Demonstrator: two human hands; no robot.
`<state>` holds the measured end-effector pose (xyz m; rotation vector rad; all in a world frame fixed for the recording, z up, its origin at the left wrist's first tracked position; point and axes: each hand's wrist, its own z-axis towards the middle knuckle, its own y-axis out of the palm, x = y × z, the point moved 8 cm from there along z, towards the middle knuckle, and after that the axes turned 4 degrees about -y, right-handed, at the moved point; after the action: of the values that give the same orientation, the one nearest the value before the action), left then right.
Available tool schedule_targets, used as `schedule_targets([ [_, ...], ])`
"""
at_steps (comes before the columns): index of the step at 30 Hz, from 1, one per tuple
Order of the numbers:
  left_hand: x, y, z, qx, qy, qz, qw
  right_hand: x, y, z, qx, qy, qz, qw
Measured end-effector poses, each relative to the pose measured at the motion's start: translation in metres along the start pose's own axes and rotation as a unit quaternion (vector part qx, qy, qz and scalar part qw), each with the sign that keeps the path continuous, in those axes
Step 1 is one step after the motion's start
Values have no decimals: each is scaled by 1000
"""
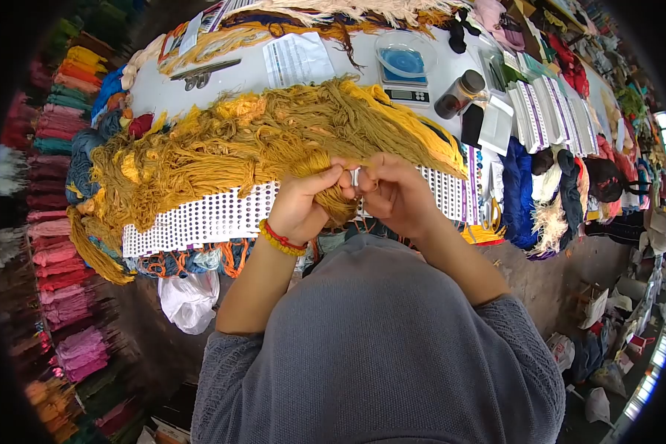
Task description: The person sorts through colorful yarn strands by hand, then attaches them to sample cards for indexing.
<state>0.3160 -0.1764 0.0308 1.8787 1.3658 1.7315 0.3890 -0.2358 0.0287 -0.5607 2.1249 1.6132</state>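
Note:
My left hand point(304, 201) is closed around a hank of mustard-yellow yarn point(338, 206), with a yellow and red bracelet on the wrist. Right beside it, my right hand point(394, 191) pinches a thin part of the same yarn, fingertips almost touching the left ones. A small white bit shows between the two hands; what it is I cannot make out. Beyond them lies a large heap of olive and gold yarn point(222, 140). Under its near edge run white cards with rows of dark holes point(200, 222).
A digital scale point(408, 92) with a clear bowl, a dark jar point(460, 94) and a printed sheet point(298, 61) lie beyond the heap. Scissors point(491, 213) rest at the right. Blue hanks point(520, 192) hang at the table edge. Colored yarn stacks point(59, 259) line the left.

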Motion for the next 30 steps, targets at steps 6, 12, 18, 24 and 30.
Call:
schedule_targets([
  [6, 2, 8, 1, -16, 16, -12, 1000, -13, 20, -3, -117, -33, 130, 984],
  [12, -3, 5, 0, 11, 9, 2, 1000, -18, -2, -1, 49, -128, -213, 967],
  [18, -2, 3, 1, 63, 39, 20, 997, -20, 5, -1, 48, -158, -296, 941],
  [24, -5, 5, 2, 38, 7, -21, 999, -34, 1, -3, 89, -184, -322, 924],
  [30, -8, 4, 2, 55, -14, 3, 998, -35, 0, 2, 96, -191, -282, 935],
])
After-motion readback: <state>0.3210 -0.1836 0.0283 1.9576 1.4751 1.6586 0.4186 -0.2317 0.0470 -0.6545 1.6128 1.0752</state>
